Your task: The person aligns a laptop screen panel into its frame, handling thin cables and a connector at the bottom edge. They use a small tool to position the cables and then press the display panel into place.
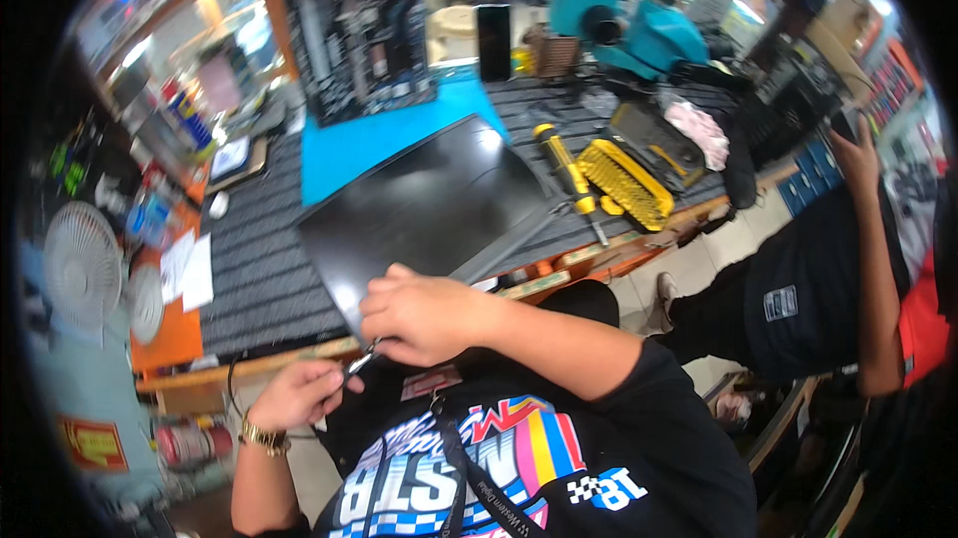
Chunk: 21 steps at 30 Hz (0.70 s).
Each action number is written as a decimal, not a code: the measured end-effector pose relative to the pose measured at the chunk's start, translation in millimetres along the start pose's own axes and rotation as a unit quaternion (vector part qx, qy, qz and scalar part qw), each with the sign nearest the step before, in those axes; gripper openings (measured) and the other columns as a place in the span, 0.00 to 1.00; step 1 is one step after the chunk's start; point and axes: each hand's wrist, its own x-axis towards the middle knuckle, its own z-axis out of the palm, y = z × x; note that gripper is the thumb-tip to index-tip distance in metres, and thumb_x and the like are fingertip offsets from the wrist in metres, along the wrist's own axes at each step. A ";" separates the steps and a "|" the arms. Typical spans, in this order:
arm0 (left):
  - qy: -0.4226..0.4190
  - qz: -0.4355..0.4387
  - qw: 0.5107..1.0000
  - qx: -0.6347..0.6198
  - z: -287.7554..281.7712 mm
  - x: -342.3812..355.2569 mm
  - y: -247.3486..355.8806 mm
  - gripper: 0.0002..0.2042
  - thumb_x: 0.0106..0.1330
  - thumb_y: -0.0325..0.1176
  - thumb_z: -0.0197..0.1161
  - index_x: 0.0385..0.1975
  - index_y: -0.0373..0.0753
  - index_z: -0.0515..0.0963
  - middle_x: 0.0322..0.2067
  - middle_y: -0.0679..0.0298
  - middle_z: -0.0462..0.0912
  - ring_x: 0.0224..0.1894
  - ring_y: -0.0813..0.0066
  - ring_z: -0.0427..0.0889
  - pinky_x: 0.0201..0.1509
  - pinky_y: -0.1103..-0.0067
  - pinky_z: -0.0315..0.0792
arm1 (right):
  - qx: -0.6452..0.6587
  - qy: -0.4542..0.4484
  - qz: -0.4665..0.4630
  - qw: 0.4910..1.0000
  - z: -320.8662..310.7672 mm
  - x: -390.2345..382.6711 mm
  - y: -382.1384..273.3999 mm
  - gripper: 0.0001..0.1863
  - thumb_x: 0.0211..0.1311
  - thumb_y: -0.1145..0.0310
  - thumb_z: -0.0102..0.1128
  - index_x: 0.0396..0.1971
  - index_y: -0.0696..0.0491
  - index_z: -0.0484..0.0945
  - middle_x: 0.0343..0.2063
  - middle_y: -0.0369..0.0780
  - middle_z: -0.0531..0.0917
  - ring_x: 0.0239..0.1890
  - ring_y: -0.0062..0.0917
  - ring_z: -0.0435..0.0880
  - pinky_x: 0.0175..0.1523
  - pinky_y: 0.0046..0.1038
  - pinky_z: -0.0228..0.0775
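Observation:
A glossy black screen panel lies aslant on the grey striped mat, its near corner reaching the bench edge. My right hand is at that corner, fingers curled and closed; what they pinch is hidden. Just below it, my left hand, with a gold-coloured watch on the wrist, grips a small shiny metal tool between thumb and fingers. The tool's tip meets the right fingertips near the panel's corner. Its exact kind is too small to make out.
Right of the panel lie a yellow-and-black screwdriver and a yellow bit case. An open computer case stands behind on a blue mat. A white fan is at left. Another person stands at right.

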 end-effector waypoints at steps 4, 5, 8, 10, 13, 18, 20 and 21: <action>0.026 -0.001 1.000 0.003 0.5 2.8 -2.0 0.17 0.93 0.42 0.60 0.49 0.34 0.89 0.25 0.76 0.76 0.24 0.87 0.69 0.28 0.83 0.62 | 0.002 0.012 -0.006 1.000 5.5 -2.5 3.4 0.06 0.67 0.64 0.77 0.38 0.48 0.88 0.38 0.35 0.84 0.51 0.36 0.84 0.58 0.45 0.69; 0.035 0.000 0.999 0.011 0.9 3.2 -1.1 0.15 0.92 0.41 0.62 0.48 0.35 0.88 0.25 0.76 0.75 0.24 0.87 0.68 0.28 0.82 0.61 | 0.004 0.016 -0.005 1.000 4.6 -2.9 1.9 0.06 0.67 0.64 0.77 0.38 0.47 0.88 0.38 0.35 0.84 0.51 0.35 0.84 0.57 0.44 0.69; 0.054 0.032 0.998 0.024 -0.3 3.2 -13.8 0.13 0.90 0.37 0.65 0.48 0.33 0.88 0.25 0.78 0.75 0.25 0.88 0.66 0.29 0.82 0.59 | 0.006 0.018 -0.009 1.000 10.5 -2.8 4.0 0.07 0.67 0.64 0.77 0.37 0.49 0.88 0.38 0.35 0.84 0.52 0.35 0.84 0.57 0.44 0.69; 0.089 0.053 0.992 0.066 2.0 0.8 -21.7 0.12 0.89 0.36 0.67 0.48 0.33 0.90 0.26 0.77 0.78 0.26 0.89 0.70 0.30 0.81 0.61 | 0.007 0.019 -0.007 1.000 14.3 -2.1 4.7 0.06 0.68 0.65 0.77 0.37 0.49 0.88 0.39 0.36 0.84 0.52 0.35 0.84 0.58 0.44 0.69; 0.108 0.080 0.986 0.103 5.2 1.7 -27.1 0.12 0.87 0.36 0.69 0.46 0.33 0.91 0.25 0.77 0.80 0.27 0.88 0.72 0.31 0.80 0.64 | 0.015 0.021 -0.007 1.000 16.4 -2.2 4.9 0.06 0.70 0.65 0.76 0.36 0.50 0.88 0.39 0.37 0.84 0.53 0.35 0.84 0.58 0.44 0.70; 0.139 0.083 0.977 0.139 4.3 4.4 -28.9 0.11 0.86 0.35 0.70 0.45 0.33 0.91 0.25 0.76 0.80 0.27 0.87 0.73 0.31 0.79 0.66 | 0.020 0.012 -0.006 1.000 16.7 -3.5 8.1 0.07 0.71 0.65 0.75 0.36 0.51 0.88 0.39 0.37 0.85 0.53 0.36 0.84 0.58 0.44 0.70; 0.140 0.073 0.978 0.138 3.5 3.3 -28.6 0.11 0.86 0.36 0.70 0.44 0.33 0.91 0.25 0.75 0.81 0.28 0.87 0.74 0.32 0.79 0.67 | 0.025 0.008 -0.011 1.000 17.2 -2.5 8.9 0.07 0.71 0.64 0.75 0.36 0.51 0.88 0.39 0.37 0.85 0.53 0.37 0.83 0.59 0.44 0.70; 0.142 0.085 0.975 0.147 2.8 3.7 -30.3 0.12 0.86 0.36 0.70 0.44 0.33 0.91 0.25 0.75 0.82 0.28 0.86 0.75 0.33 0.78 0.68 | 0.024 0.008 -0.011 1.000 17.0 -2.4 8.4 0.07 0.71 0.64 0.75 0.36 0.51 0.88 0.39 0.37 0.85 0.53 0.37 0.83 0.59 0.44 0.70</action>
